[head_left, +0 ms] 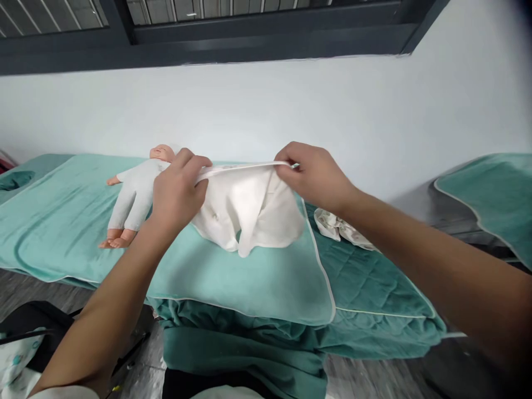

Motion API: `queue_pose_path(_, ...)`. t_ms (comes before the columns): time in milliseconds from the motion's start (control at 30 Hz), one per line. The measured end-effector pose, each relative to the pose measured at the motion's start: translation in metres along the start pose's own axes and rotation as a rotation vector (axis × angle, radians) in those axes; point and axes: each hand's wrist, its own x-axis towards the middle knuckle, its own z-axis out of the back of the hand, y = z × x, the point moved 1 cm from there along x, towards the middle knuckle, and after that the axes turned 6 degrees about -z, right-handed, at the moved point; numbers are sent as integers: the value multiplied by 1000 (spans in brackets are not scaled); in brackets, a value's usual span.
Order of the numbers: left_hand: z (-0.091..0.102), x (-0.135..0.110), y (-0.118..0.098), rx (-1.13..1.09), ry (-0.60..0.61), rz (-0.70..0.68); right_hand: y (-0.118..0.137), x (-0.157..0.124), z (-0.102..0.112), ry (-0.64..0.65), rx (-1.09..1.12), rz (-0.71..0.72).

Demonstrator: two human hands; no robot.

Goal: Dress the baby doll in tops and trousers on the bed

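A small white cloth garment (253,208) hangs stretched between my two hands above the light green blanket (245,288). My left hand (180,185) pinches one end of its top edge, fingers closed over the cloth. At the opposite end, my right hand (310,172) grips the same edge between thumb and fingers. The edge is pulled nearly straight, and the lower part droops in loose folds with a narrow piece dangling in the middle. Left of my left hand, a baby doll (139,188) in a pale one-piece suit lies on its back, bare feet towards me.
A crumpled white cloth (343,230) lies on the dark green quilted bed cover (374,288), behind my right forearm. The white wall (249,105) borders the bed's far side. At right is another green cloth (494,194). A black item (35,327) stands at lower left.
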Motion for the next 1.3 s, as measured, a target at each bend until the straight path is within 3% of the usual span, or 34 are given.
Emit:
queue_pose_path(133, 0, -12, 20, 46, 65, 141, -23, -9, 9, 24, -27, -169)
queue_pose_path(233, 3, -22, 27, 67, 140, 204, -37, -22, 11, 36, -134, -169)
queue_pose_path(467, 19, -20, 45, 180, 502, 441, -58, -23, 22, 104, -369, -181)
queue_pose_path(567, 9, -12, 55, 106, 688, 462, -65, -9, 16, 172, -386, -209)
queue_pose_path(667, -22, -8, 69, 204, 783, 501, -73, 9, -11, 255, -392, -199)
queue_pose_path(767, -66, -14, 79, 334, 688, 555, -78, 15, -59, 275, -420, -247)
queue_pose_path(833, -94, -26, 77, 362, 604, 561, -76, 8, -98, 166, -485, -228)
queue_pose_path(933, -130, -50, 59, 366, 442, 406, -67, -16, -159, 71, -418, -70)
queue_pose_path(1033, -161, -70, 37, 179, 474, 237, -60, -37, -207, 120, -185, -56)
queue_pose_path(1133, -185, -75, 33, 110, 580, 252, -61, -38, -233, 173, -115, -200)
queue_pose_path(1300, -206, -60, 49, 159, 580, 385, -69, -18, -239, 223, -173, -392)
